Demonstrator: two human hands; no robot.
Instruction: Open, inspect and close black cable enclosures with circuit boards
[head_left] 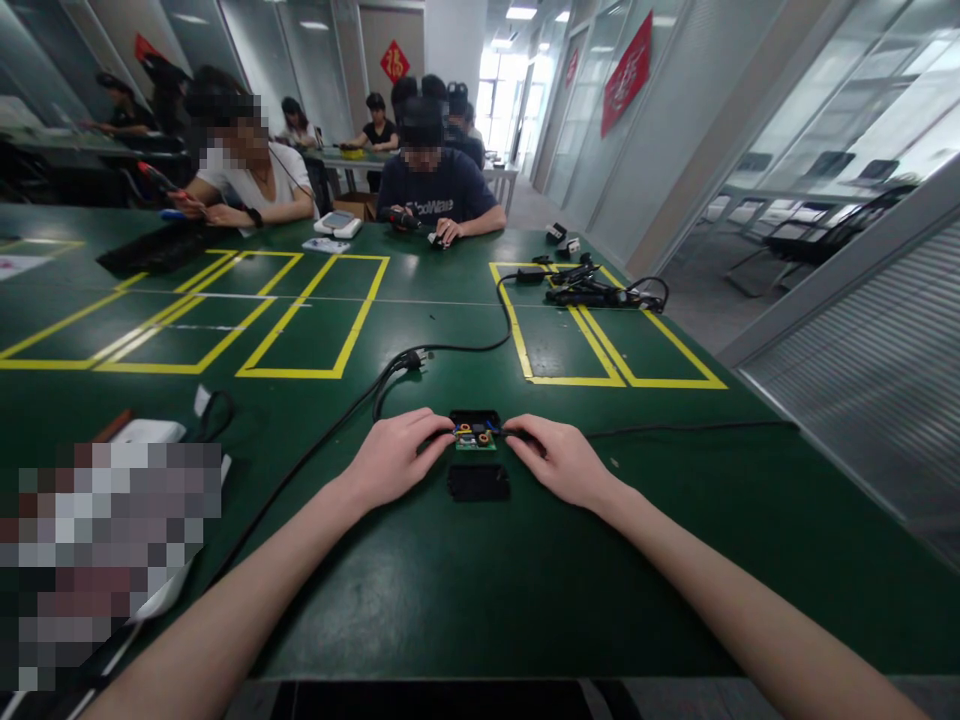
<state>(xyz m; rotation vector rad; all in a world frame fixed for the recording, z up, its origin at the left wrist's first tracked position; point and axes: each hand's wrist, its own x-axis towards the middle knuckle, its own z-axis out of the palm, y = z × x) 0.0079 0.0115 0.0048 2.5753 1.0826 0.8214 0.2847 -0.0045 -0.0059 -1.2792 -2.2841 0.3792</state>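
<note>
A small green circuit board (475,442) with copper coils and coloured wires lies at the front of an open black plastic case (474,414). At the board's left end my left hand (397,455) is closed in a pinch where a black power cable and yellow wires meet; the fingers partly hide the grip. From the other side, my right hand (559,460) pinches a thin black cord (675,430) close to the board. Just below the board, a flat black cover (478,482) rests on the green table (480,590).
A plug (412,360) and its cable cross the table left of centre. Yellow tape outlines (315,315) mark the far side. Black adapters and cords (592,290) are piled at back right. Two people sit opposite, one holding a power screwdriver (401,218). Blurred items lie at left.
</note>
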